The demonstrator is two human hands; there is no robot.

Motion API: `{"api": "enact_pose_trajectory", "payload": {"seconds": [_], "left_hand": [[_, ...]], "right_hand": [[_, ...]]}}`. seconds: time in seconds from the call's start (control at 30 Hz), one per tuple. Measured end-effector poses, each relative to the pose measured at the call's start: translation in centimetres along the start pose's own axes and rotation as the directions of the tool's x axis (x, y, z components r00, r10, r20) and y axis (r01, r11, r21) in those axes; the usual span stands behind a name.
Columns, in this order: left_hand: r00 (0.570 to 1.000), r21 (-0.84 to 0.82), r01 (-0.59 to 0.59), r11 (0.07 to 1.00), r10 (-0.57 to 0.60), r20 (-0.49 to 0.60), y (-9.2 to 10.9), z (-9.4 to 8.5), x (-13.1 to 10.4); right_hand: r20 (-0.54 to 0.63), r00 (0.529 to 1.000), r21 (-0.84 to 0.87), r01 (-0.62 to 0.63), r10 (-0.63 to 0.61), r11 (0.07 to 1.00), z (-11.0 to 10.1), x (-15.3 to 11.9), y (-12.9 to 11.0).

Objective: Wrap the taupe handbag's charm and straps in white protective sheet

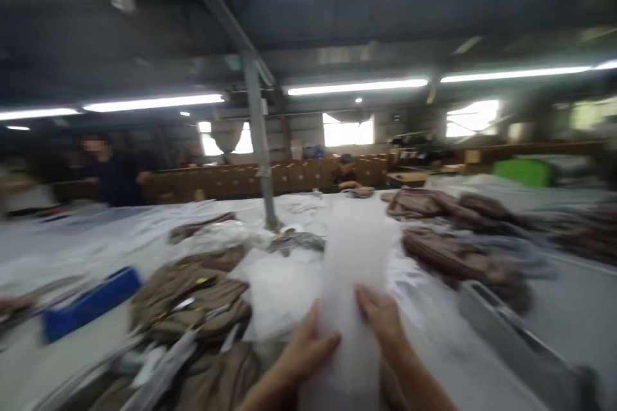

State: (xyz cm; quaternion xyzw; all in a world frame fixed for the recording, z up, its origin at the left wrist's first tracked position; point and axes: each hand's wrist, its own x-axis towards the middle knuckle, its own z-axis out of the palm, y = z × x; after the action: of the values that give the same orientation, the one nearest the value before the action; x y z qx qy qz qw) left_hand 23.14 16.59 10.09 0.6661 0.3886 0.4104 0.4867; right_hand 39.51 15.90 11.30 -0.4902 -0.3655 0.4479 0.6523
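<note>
A long translucent white sheet point(355, 250) stands up in front of me, its lower part between my hands. My left hand point(308, 348) grips its left edge, with the thumb across the near face. My right hand point(383, 321) holds the right edge, fingers on the near face. Both hands are somewhat blurred. A pile of thin white sheets or bags point(284, 286) lies just beyond my left hand. Brown folded garments point(193, 298) with small tags are to the left of that pile.
A blue bin point(91, 303) sits at the left, a grey bin point(520, 347) at the right. More brown garments point(463, 257) lie at the back right. A metal post point(260, 141) rises beyond the table. One person point(116, 170) stands back left; another point(346, 172) is farther off.
</note>
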Motion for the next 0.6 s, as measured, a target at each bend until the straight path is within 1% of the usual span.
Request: {"api": "enact_pose_trajectory", "payload": {"seconds": [0.03, 0.07, 0.1, 0.13, 0.2, 0.23, 0.3, 0.33, 0.37, 0.4, 0.43, 0.47, 0.5, 0.53, 0.57, 0.6], "left_hand": [[0.995, -0.031, -0.091, 0.995, 0.093, 0.048, -0.3, -0.7, -0.8], [0.989, -0.047, -0.125, 0.991, 0.129, 0.079, -0.6, -1.1, -1.2], [0.988, -0.041, -0.126, 0.991, 0.129, 0.086, -0.8, -1.5, -1.4], [0.991, -0.022, -0.112, 0.993, 0.113, 0.071, -1.0, -1.9, -1.6], [0.998, -0.038, -0.046, 0.998, 0.048, 0.033, -1.0, -2.8, -2.2], [1.000, -0.062, -0.021, 0.998, 0.023, 0.019, -0.8, -3.5, -2.7], [1.000, -0.130, 0.018, 0.991, -0.018, -0.004, -0.4, -5.1, -4.1], [0.999, -0.162, 0.034, 0.986, -0.040, -0.032, -0.2, -6.2, -4.8], [0.995, -0.189, 0.049, 0.981, -0.065, -0.080, 0.1, -7.5, -5.5], [0.984, -0.211, 0.059, 0.976, -0.092, -0.150, 0.3, -9.0, -6.1], [0.966, -0.226, 0.061, 0.972, -0.115, -0.233, 0.6, -10.8, -6.7], [0.935, -0.229, 0.058, 0.972, -0.134, -0.330, 0.9, -12.9, -7.3], [0.895, -0.221, 0.051, 0.974, -0.143, -0.424, 1.1, -15.2, -7.9], [0.848, -0.210, 0.049, 0.976, -0.152, -0.508, 1.3, -17.6, -8.5], [0.770, -0.199, 0.065, 0.978, -0.176, -0.613, 1.3, -20.2, -9.2], [0.715, -0.193, 0.078, 0.978, -0.190, -0.673, 1.3, -22.8, -9.9]], "right_hand": [[-0.030, 1.000, -0.004, 0.003, -0.003, 1.000, 0.0, 0.5, 0.1], [-0.062, 0.998, -0.039, -0.016, 0.014, 0.999, 0.1, 0.9, 0.2], [-0.104, 0.994, -0.089, -0.044, 0.035, 0.995, 0.2, 1.2, 0.4], [-0.124, 0.991, -0.151, -0.075, 0.056, 0.986, 0.4, 1.4, 0.4], [-0.164, 0.985, -0.262, -0.102, 0.060, 0.960, 1.0, 1.3, 0.3], [-0.162, 0.984, -0.294, -0.119, 0.073, 0.948, 1.6, 1.2, 0.2], [-0.104, 0.988, -0.315, -0.145, 0.118, 0.938, 3.3, 1.0, 0.0], [-0.042, 0.990, -0.314, -0.143, 0.137, 0.939, 4.5, 0.9, -0.1], [0.035, 0.990, -0.312, -0.117, 0.135, 0.943, 5.7, 0.8, -0.1], [0.117, 0.987, -0.306, -0.072, 0.113, 0.949, 7.0, 0.6, 0.0], [0.197, 0.977, -0.291, -0.020, 0.081, 0.957, 8.3, 0.4, 0.2], [0.269, 0.962, -0.268, 0.024, 0.051, 0.963, 9.4, 0.2, 0.5], [0.331, 0.943, -0.243, 0.052, 0.032, 0.969, 10.3, 0.0, 0.9], [0.377, 0.925, -0.227, 0.058, 0.033, 0.972, 10.8, -0.1, 1.4], [0.414, 0.908, -0.228, 0.041, 0.059, 0.973, 11.1, -0.1, 2.0], [0.445, 0.888, -0.254, 0.003, 0.114, 0.967, 11.1, 0.0, 2.8]]}}
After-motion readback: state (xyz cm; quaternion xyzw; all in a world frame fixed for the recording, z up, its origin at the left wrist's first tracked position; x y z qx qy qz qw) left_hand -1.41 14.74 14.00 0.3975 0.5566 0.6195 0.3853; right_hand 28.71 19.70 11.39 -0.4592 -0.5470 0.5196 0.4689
